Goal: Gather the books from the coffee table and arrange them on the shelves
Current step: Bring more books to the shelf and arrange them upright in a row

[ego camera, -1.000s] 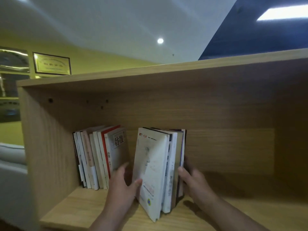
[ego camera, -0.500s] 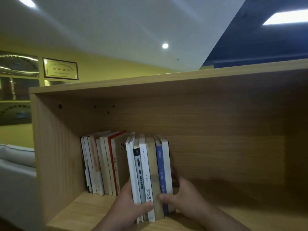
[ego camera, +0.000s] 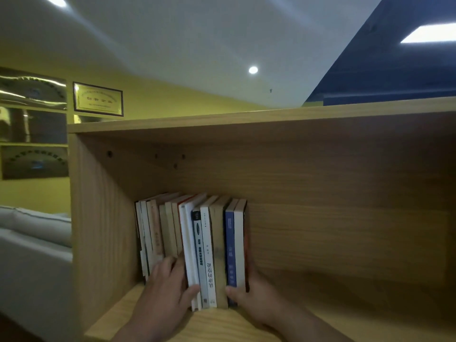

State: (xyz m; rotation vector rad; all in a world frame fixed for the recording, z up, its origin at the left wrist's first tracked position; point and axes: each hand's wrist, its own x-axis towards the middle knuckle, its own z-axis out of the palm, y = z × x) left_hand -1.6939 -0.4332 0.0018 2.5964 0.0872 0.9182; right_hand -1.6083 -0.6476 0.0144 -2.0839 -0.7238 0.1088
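A framed plaque [ego camera: 98, 99] hangs on the yellow wall [ego camera: 172, 99]; a pale sofa [ego camera: 34, 233] (left edge) sits below.

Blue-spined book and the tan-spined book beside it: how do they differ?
The blue-spined book has a narrow, dark blue spine; the tan-spined book has a wider, brown one. The blue-spined book stands right of the tan-spined book. Both stand upright, spines out, in the batch gripped between the left hand and right hand.

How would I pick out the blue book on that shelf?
Find the wooden shelf; a row of upright books stands at its left. Near the row's right end is the blue book, the only blue spine among white and tan ones.
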